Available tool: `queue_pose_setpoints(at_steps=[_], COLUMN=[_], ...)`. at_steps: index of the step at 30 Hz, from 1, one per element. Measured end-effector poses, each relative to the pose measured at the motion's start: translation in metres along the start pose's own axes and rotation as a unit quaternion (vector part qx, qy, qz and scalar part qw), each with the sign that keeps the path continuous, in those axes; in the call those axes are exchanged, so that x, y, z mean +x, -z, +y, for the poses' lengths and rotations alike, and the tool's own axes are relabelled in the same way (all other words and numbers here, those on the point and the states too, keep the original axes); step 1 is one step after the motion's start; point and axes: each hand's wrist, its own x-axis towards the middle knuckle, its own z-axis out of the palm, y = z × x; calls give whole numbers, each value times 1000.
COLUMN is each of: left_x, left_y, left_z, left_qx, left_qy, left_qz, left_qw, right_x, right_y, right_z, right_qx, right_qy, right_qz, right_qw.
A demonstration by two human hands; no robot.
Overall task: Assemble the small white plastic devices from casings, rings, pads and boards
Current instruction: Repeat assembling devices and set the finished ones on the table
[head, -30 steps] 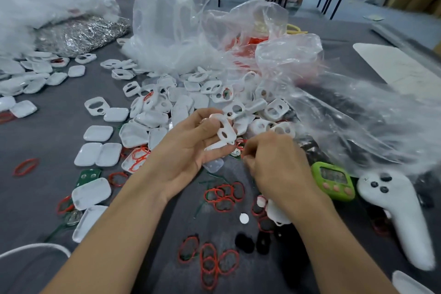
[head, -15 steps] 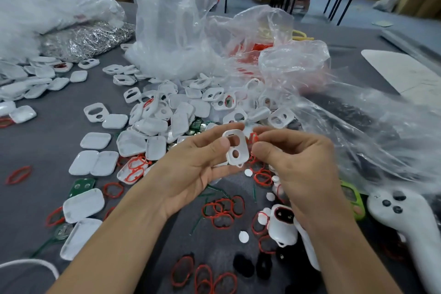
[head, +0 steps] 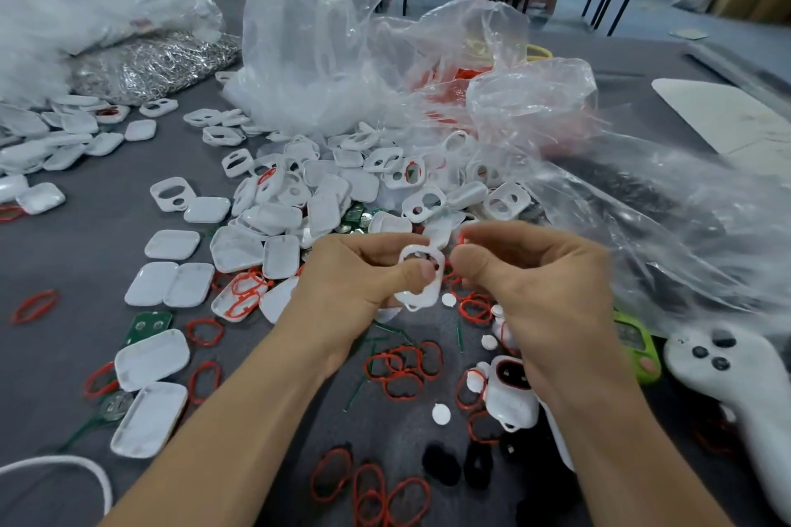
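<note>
One glossy holed casing (head: pixel 426 296), red ring (head: pixel 459 239)

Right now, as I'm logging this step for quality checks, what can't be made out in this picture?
Head view:
- Red piece pinched by the right hand: mostly hidden by its curled fingers; ring or not, unclear.
- White casing in the left hand: the thumb covers its middle.
- Green timer: display hidden behind the right hand.
- White controller: cut by the right edge.
- Clear bag: wrinkled film blurs its dark contents.
</note>
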Motion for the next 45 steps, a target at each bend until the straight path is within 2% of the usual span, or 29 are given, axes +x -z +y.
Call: queue_pose_setpoints(at_steps=[3,8,13,21,23,29,34,38,41,45], left_x=[-1,-3,-3,-4,-4,-4,-2,-3,-2,-2], left_y=[-2,-5,-2,4,6,11,14,14,11,8], left_z=[0,1,1,-3,-2,3,4,6,4,3], left_qx=[32,20,20,65,46,-90,-124,-128,-114,-97], left_qy=[-11,5,24,26,34,77,104,108,102,78], left_qz=[8,-32,-25,-54,-54,-90,-73,-65,-45,-20], left_qw=[999,999,999,996,997,989,984,984,987,992], right_x=[-5,-9,-9,-14,-14,-13,-12,-2,-2,-5], right_y=[-5,-13,-14,-19,-18,-12,-9,2,1,-5], right_z=[5,13,17,18,18,13,6,5,9,13], right_qx=[-120,-283,-329,-377,-369,-250,-152,-135,-158,-256], right_qy=[75,173,226,311,311,238,131,78,85,153], right_qz=[14,7,14,1,-8,-33,-88,-131,-83,-30], right_qw=[990,943,917,872,876,938,976,979,980,954])
